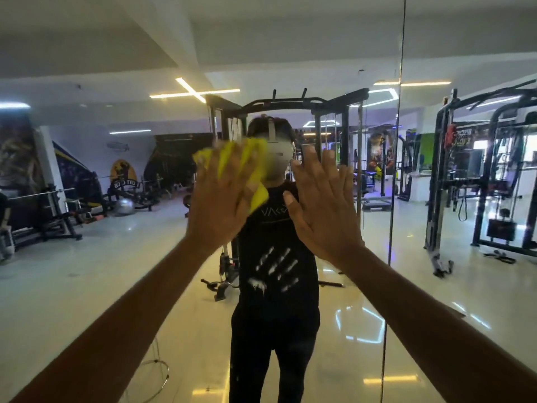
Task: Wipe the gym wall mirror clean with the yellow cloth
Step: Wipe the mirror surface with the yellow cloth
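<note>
Head view, looking straight at the gym wall mirror (116, 257), which fills almost the whole frame and has a vertical seam (396, 170) running down its right part. Both arms reach forward and up to the glass. The left hand (223, 196) lies flat with its fingers spread, pressing the yellow cloth (255, 167) against the mirror at about head height; its grip is wide, fingers straight over the cloth, and the bunched fabric shows between them and past the thumb side. The hand and cloth look slightly blurred. The right hand (322, 205) is just beside it, apart from the cloth, also with a wide grip, palm towards the glass, fingers spread and holding nothing. Between the arms the mirror shows the person's reflection (276, 286) in dark clothes. Reflected behind are a black cable machine (290, 103), weight benches (58, 216) on the left and the shiny floor (130, 271).
</note>
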The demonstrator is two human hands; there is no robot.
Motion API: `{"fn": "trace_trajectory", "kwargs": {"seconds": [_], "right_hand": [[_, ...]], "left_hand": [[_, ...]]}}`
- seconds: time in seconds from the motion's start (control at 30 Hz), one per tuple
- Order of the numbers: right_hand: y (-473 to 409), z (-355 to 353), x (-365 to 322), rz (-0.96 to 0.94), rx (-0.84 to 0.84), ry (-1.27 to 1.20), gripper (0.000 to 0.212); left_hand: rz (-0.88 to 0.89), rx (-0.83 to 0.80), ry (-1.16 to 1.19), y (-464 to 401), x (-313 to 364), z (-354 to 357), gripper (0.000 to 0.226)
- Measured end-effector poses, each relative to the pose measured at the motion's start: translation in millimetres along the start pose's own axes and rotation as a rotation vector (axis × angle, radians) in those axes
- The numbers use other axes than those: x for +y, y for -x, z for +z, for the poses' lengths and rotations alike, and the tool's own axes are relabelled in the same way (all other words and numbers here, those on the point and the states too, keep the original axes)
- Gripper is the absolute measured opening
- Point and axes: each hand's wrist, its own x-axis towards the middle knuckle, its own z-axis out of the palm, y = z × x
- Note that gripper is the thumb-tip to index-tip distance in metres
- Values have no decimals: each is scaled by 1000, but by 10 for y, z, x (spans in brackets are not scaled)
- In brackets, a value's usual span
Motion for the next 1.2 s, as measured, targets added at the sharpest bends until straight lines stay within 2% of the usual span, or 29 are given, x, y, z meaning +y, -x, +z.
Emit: {"fn": "trace_trajectory", "kwargs": {"seconds": [0.1, 0.13, 0.17, 0.3, 0.33, 0.37, 0.47, 0.5, 0.53, 0.57, 0.67, 0.7, 0.73, 0.83, 0.93, 0.97, 1.0, 1.1, 1.13, 1.17, 1.2], "right_hand": [[141, 51, 77, -25, -28, -15, 71], [167, 59, 96, -32, -40, -17, 71], [176, 63, 109, -34, -45, -15, 71], [186, 92, 137, -34, -40, 5, 71], [185, 104, 136, -33, -32, 7, 71], [188, 113, 131, -33, -27, 12, 71], [167, 110, 136, -36, -24, 42, 71], [155, 105, 137, -36, -24, 44, 71], [161, 100, 124, -38, -19, 39, 71], [173, 100, 108, -36, -14, 34, 71], [197, 127, 103, -36, -3, 42, 70], [200, 133, 106, -31, 1, 41, 70], [212, 141, 99, -16, 5, 38, 70], [366, 134, 97, -6, -24, -7, 73], [695, 112, 127, -43, -67, -90, 69], [801, 102, 127, -19, -65, -113, 66], [889, 97, 128, 14, -65, -129, 66], [1084, 113, 95, 42, -78, -158, 71], [1125, 128, 97, 35, -71, -164, 71], [1166, 144, 104, 34, -69, -165, 70], [1214, 151, 114, 41, -75, -169, 69]], "left_hand": [[387, -168, -88, 288, 47, 92, 60], [421, -153, -116, 235, -40, 55, 60], [370, -113, -105, 132, -124, 9, 60], [-165, 82, 26, -294, -148, -144, 60], [-199, 87, 28, -316, -39, -114, 60], [-146, 57, 14, -273, 75, -49, 61], [295, -116, -57, -19, 150, 80, 60], [390, -144, -89, -18, 64, 46, 60], [408, -145, -115, -54, -28, -4, 60], [343, -116, -101, -105, -107, -52, 60], [-10, 23, 16, -185, -133, -105, 58], [-50, 48, 39, -129, -23, -72, 58], [-28, 39, 41, -10, 109, 8, 59], [296, -127, 2, 552, 376, 309, 60], [532, -168, -92, 855, 180, 383, 60], [522, -144, -106, 846, 96, 367, 59], [426, -106, -90, 814, 44, 334, 59], [-92, 26, 71, 790, 187, 279, 59], [-179, 32, 87, 860, 342, 322, 60], [-166, -1, 94, 998, 518, 423, 61], [-71, -61, 94, 1191, 693, 524, 62]]}}
